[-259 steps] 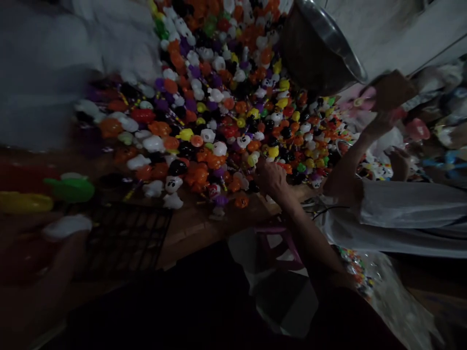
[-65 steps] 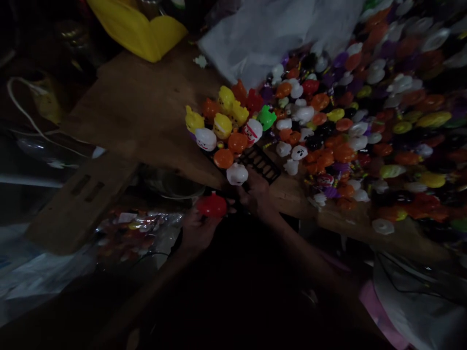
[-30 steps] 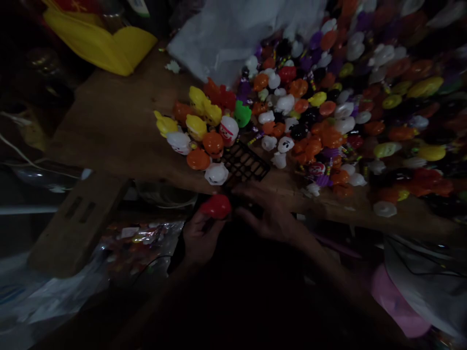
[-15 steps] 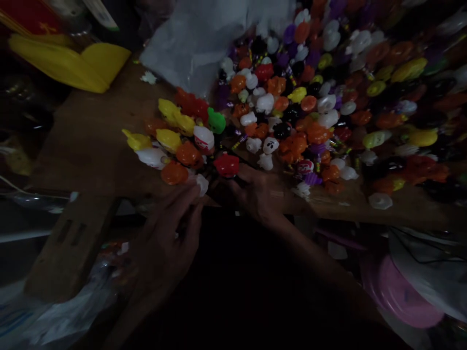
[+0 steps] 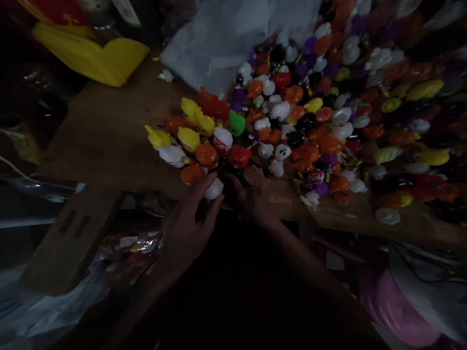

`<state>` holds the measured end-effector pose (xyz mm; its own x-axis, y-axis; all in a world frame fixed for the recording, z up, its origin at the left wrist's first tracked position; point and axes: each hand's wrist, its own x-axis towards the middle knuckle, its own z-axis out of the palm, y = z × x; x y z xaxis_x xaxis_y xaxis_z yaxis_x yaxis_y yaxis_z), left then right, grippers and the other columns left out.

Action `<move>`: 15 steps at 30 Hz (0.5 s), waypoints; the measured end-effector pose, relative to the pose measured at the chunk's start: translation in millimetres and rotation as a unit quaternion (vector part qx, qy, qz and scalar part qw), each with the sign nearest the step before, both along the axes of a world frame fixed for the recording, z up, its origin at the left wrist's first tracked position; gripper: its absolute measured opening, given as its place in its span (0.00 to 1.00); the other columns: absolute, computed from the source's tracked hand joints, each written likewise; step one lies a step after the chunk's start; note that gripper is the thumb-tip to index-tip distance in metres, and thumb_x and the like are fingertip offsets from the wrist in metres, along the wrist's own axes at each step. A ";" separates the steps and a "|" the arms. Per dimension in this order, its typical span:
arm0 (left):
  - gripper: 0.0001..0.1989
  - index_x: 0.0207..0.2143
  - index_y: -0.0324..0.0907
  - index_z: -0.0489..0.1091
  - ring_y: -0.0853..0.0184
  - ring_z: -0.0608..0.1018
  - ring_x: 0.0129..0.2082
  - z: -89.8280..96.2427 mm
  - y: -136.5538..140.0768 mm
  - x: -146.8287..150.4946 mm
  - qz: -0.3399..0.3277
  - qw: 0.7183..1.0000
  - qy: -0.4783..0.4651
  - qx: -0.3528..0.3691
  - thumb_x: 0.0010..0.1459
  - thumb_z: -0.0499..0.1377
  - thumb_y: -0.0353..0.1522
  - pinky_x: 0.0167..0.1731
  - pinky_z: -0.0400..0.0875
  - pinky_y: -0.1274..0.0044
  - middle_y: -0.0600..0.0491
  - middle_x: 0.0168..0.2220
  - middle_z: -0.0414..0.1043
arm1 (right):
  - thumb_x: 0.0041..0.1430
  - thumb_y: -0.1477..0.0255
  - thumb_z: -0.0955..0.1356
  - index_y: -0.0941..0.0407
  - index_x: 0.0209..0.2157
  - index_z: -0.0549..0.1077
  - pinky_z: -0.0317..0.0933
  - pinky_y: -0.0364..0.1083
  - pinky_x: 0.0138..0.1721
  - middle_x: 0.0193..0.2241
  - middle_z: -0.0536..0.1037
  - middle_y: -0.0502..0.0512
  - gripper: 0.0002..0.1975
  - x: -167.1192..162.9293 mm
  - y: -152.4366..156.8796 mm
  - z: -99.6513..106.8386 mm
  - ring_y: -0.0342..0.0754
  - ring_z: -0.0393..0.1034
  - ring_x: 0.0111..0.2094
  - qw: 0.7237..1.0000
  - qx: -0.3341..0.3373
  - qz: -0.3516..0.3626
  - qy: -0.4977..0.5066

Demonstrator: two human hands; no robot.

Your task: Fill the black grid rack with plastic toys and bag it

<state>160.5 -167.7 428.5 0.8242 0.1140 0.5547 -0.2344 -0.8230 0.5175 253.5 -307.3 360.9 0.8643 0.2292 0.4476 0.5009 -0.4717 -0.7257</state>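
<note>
My left hand (image 5: pixel 191 214) pinches a small whitish translucent plastic piece (image 5: pixel 214 188) between thumb and fingers at the table's front edge. Just right of it, my right hand (image 5: pixel 253 194) has its fingers curled towards a dark gap; what they hold is too dark to make out. Directly above the right fingers is a red toy figure (image 5: pixel 240 157). It belongs to a cluster with a green figure (image 5: pixel 236 123), a white figure with a red band (image 5: pixel 222 141), an orange figure (image 5: pixel 206 154) and several yellow ones, such as a yellow figure (image 5: pixel 188 139).
A large heap of mixed toy figures (image 5: pixel 306 153) covers the table's right side. Behind lie a clear plastic bag (image 5: pixel 204 43) and a yellow scoop-like object (image 5: pixel 91 58). A slotted wooden board (image 5: pixel 69 243) juts out front left. A pink basin (image 5: pixel 401 311) stands low at right.
The view has shifted, so the table sits further right. Against the cluster, the red figure is a little closer in and my right hand has moved left. My left hand still pinches the whitish piece.
</note>
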 end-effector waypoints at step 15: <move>0.12 0.52 0.42 0.73 0.63 0.83 0.40 11.9 -3.7 9.6 0.004 0.980 0.049 0.194 0.68 0.58 0.34 0.31 0.67 0.74 0.50 0.48 0.81 | 0.65 0.66 0.72 0.56 0.29 0.77 0.57 0.49 0.46 0.30 0.79 0.53 0.12 -4.6 -0.8 10.8 0.48 0.70 0.37 0.996 -0.054 0.031 0.063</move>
<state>170.1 -171.3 440.4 0.8760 -0.0832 0.4751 -0.1922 -0.9637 0.1855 248.9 -308.1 371.7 0.8945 0.3260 0.3059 0.4400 -0.5215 -0.7311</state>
